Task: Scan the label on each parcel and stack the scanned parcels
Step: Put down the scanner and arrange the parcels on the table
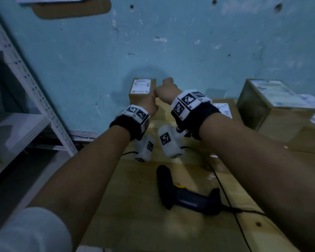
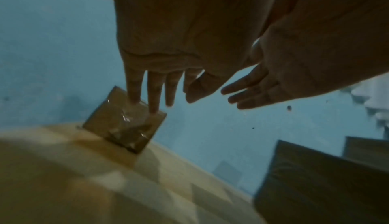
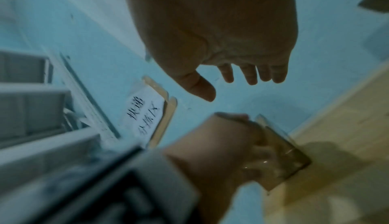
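Observation:
A small cardboard parcel (image 1: 141, 89) (image 2: 118, 126) (image 3: 294, 157) with a white label on top stands at the back of the wooden table (image 1: 135, 211), against the blue wall. My left hand (image 1: 150, 106) (image 2: 164, 97) reaches to it with straight fingers, and the fingertips touch its near face. My right hand (image 1: 166, 90) (image 3: 229, 89) hovers just right of the parcel, fingers relaxed and holding nothing. The black and yellow scanner (image 1: 182, 195) lies on the table below my wrists, with its cable trailing right.
A large labelled box (image 1: 273, 110) stands at the right, with a flat labelled parcel (image 1: 224, 110) behind my right wrist. A white metal shelf rack (image 1: 25, 88) stands left of the table. A paper sign (image 3: 145, 116) hangs on the wall.

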{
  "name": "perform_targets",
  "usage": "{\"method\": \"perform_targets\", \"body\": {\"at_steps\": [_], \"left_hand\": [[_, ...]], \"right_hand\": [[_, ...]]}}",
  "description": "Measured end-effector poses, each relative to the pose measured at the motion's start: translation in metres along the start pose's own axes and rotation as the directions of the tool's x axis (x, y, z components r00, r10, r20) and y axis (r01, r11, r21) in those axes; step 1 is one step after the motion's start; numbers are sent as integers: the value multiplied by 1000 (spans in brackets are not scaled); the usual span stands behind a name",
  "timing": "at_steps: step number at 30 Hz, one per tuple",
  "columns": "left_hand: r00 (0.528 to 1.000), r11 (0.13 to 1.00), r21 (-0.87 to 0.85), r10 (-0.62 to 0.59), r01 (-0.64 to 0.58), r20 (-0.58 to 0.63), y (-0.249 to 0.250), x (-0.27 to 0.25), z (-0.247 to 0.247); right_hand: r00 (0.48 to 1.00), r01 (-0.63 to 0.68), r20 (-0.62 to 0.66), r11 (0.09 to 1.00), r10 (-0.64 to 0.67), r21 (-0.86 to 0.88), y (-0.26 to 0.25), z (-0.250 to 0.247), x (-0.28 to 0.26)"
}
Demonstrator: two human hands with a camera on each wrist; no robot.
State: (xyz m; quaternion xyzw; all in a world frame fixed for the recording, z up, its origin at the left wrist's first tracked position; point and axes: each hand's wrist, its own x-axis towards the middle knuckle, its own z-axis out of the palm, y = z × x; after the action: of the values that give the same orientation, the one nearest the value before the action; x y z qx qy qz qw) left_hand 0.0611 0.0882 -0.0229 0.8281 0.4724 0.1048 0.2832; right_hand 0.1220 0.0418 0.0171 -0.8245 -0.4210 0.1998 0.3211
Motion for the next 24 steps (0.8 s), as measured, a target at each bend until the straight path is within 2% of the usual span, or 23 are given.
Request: {"method": "perform_targets", "body": {"at_steps": [2,5,7,10,12,16,18,24], "left_hand": [[991,995,-74,-56,66,123,11,-27,6],[952,953,-280,-25,115,305,40,-73,12],[947,917,-376,-8,135,320,56,-88,15],[937,940,-324,10,111,350,77,-103,23],[925,935,-318,-23,154,379,88,-107,30],[901,887,-359,-129,292,413,92,-115,39],[883,880,-373,-99,293,460,88,-113,49],[897,817,-473,-115,329,427,89,-114,51]], "right_hand": [[1000,21,-3,997,-21,68,4,-16,-21],[999,42,-27,999,-41,17,17,-41,-58],[998,17,-57,997,-21,-77,29,-58,-78],[997,-33,-80,982,18,-185,49,-76,-91],[995,-61,-89,967,40,-248,61,-83,-99],[989,-124,-107,951,98,-282,77,-87,-109],[987,-141,-110,945,113,-295,81,-89,-111],[982,-160,-146,940,120,-302,86,-90,-110]]}}
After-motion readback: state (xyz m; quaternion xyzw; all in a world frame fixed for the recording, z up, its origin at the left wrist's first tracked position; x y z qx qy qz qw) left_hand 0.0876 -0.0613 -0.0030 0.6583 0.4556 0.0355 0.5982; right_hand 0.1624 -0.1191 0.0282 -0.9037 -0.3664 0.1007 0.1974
